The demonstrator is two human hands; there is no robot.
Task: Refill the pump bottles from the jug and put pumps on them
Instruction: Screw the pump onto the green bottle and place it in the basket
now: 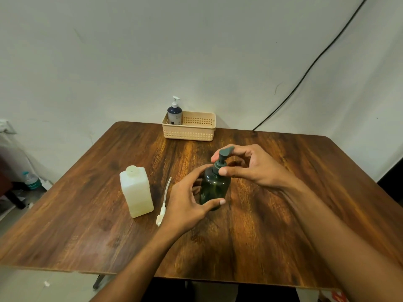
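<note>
A dark green pump bottle (214, 188) stands upright mid-table with a grey-green pump (223, 158) on its neck. My left hand (187, 203) wraps the bottle's body from the left. My right hand (250, 166) grips the pump, thumb at its collar and fingers behind the head. A white square jug (137, 194) stands open, without a cap, to the left of the bottle. A white pump with a long dip tube (163, 203) lies flat on the table between the jug and my left hand.
A beige slotted basket (192, 131) sits at the table's far edge with a navy pump bottle (175, 113) in its left end. A black cable (305, 73) runs down the wall at right. A water bottle (31, 180) stands on the floor at left.
</note>
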